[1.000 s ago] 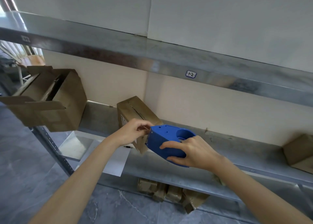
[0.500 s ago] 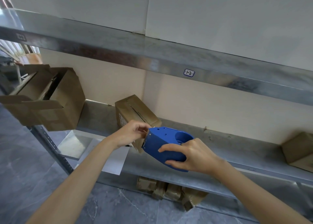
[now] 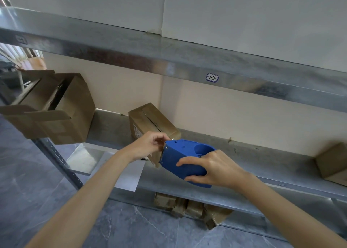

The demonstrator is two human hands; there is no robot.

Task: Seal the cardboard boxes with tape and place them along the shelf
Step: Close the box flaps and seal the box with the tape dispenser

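Now the right hand [image 3: 212,169] grips the blue plastic tape dispenser [image 3: 185,158]; the left hand [image 3: 148,146] pinches at its mouth, beside the brown cardboard box [image 3: 150,120]. Best pull the tape straight.

the left hand [image 3: 148,146] and blue tape dispenser [image 3: 185,158] hide the near corner of the cardboard box [image 3: 150,119] by the front edge of the shelf [image 3: 244,162]; what the fingertips [image 3: 160,137] pinch is too small to tell. a second box [image 3: 333,163] at the shelf's right end is cut off by the frame, bundles [image 3: 187,208] below half hidden.
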